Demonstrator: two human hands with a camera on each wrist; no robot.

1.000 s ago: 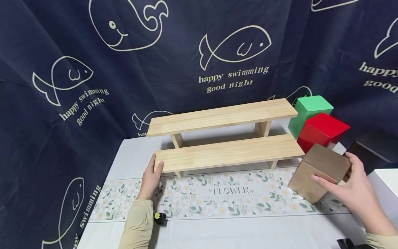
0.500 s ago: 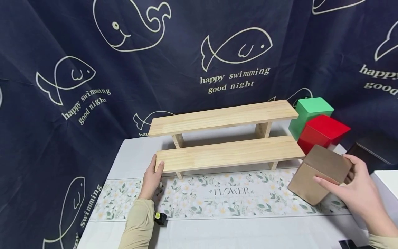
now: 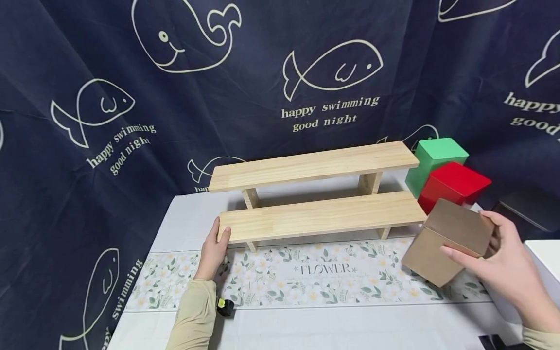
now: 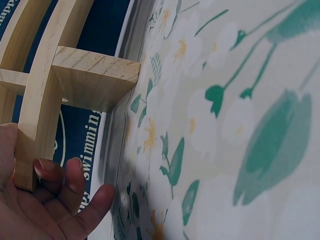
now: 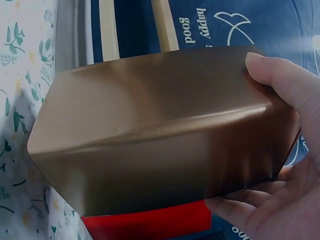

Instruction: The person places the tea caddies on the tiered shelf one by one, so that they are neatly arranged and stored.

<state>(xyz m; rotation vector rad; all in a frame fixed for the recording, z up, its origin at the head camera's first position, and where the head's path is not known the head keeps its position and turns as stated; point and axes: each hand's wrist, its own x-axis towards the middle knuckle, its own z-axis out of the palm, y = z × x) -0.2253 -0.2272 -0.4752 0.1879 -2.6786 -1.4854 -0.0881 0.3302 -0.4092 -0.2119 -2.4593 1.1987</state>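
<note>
A two-tier wooden shelf (image 3: 323,214) stands on the table. My left hand (image 3: 213,250) grips the left end of its lower board; in the left wrist view, the thumb lies on one face and the fingers (image 4: 75,177) curl under the other. My right hand (image 3: 503,262) holds a bronze-brown box (image 3: 455,243) near the shelf's right end, thumb on one side and fingers on the opposite one. The box is tilted over the flowered strip. In the right wrist view the box (image 5: 150,120) fills the middle, its far end toward the flowered cloth.
Behind the brown box stand a red box (image 3: 455,182) and a green box (image 3: 439,158), beside the shelf's right end. A black box (image 3: 531,209) lies farther right, and a white box (image 3: 544,253) is at the right edge. A dark blue fish-print curtain (image 3: 245,112) hangs behind.
The brown box shifts very slightly left and tilts a little more in my right hand. My left hand keeps its grip on the shelf.
</note>
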